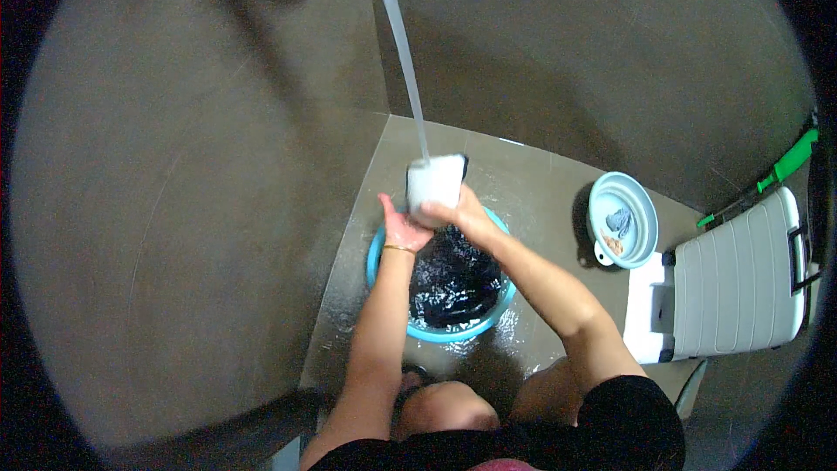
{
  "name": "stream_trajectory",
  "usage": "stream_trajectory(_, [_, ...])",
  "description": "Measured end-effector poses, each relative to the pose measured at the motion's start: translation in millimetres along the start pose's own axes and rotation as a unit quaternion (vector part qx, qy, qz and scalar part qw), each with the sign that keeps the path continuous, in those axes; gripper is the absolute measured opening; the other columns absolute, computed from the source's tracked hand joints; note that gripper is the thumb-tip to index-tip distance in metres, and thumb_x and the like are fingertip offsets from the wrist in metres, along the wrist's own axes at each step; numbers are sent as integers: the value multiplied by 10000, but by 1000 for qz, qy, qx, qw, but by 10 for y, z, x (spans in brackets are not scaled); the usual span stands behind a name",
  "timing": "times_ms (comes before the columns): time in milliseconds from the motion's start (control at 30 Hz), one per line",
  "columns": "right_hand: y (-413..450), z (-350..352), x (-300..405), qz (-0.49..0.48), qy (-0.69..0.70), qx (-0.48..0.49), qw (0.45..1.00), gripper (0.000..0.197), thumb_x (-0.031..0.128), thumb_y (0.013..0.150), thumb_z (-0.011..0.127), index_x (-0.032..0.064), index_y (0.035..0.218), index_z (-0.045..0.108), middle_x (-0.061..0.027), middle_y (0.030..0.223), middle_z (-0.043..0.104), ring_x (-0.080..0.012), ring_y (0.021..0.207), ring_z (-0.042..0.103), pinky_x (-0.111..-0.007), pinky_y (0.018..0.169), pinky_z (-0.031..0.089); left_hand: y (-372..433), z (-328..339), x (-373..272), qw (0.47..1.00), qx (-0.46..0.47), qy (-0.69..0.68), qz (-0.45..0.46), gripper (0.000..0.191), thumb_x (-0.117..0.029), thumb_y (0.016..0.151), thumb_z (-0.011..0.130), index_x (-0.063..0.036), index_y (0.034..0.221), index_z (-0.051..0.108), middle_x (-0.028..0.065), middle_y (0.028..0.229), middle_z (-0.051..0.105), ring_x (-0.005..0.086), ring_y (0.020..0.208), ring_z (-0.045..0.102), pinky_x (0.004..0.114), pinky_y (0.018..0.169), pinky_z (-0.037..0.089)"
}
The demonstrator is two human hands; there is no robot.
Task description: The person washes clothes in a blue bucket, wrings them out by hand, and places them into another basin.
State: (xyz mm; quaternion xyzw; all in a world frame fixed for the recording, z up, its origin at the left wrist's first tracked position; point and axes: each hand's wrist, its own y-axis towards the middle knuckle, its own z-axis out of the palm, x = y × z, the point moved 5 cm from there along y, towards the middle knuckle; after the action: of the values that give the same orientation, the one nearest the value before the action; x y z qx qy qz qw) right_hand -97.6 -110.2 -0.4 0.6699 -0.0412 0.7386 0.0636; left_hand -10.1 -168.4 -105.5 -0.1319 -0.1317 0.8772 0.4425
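A stream of water (405, 65) falls from above onto a white object with dark edges (437, 184), whose exact kind I cannot tell. My right hand (454, 210) grips its lower right side, thumb across the front. Under its lower left edge is my left hand (407, 227), palm up and wet, thumb spread, a thin bracelet at the wrist; whether its hidden fingers grip the object is unclear. Both hands are over the far part of a round blue basin (444, 335). Dark fabric-like material (458, 281) lies in the water inside the basin.
A smaller light blue basin (644, 212) with grey-blue and tan cloth pieces stands to the right. Beside it is a pale grey ribbed suitcase (735, 281). A green-handled tool (794, 157) leans at the far right. Walls meet behind the large basin, and the floor around it is wet.
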Motion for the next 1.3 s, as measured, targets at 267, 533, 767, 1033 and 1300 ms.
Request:
stream_trajectory(267, [8, -290, -8, -24, -151, -76, 985, 680, 361, 702, 674, -14, 1210, 422, -181, 1154, 468, -317, 1169, 383, -389, 1011, 283, 56, 477, -98, 980, 87, 168, 55, 825, -740, 779, 335, -55, 1209, 495, 107, 1152, 575, 264, 1052, 555, 414, 911, 431])
stream_trajectory(533, [18, -31, -411, 197, 467, 106, 855, 528, 194, 767, 623, 49, 1232, 418, -107, 1132, 563, -258, 1027, 558, -479, 909, 428, -41, 707, -84, 893, 126, 379, 207, 447, -318, 944, 312, -33, 1253, 466, 101, 1183, 542, 198, 1064, 534, 329, 916, 426])
stream_trajectory(767, [68, 48, -913, 249, 470, -20, 847, 419, 125, 746, 599, 66, 1146, 492, -105, 1034, 604, -270, 943, 597, -456, 859, 469, 316, 257, -319, 822, -2, 510, 253, 481, -348, 921, 402, -13, 1263, 451, 102, 1171, 528, 199, 1061, 496, 295, 920, 375])
stream_trajectory(1033, [170, -205, -772, 192, 401, -123, 887, 401, 97, 704, 608, 9, 1085, 519, -117, 982, 607, -264, 893, 605, -422, 809, 500, -99, 150, -433, 816, -114, 458, 333, 698, -605, 876, 329, -45, 1277, 439, 158, 1291, 457, 263, 1196, 418, 423, 1002, 302])
stream_trajectory(1300, [124, -39, -463, 184, 29, -117, 976, 607, 497, 816, 547, -54, 1069, 576, -178, 1083, 600, -275, 1030, 548, -387, 889, 416, -6, 102, 135, 989, 122, 77, 39, 915, -819, 636, 426, -132, 1238, 492, 49, 1242, 526, 249, 1148, 476, 438, 988, 349])
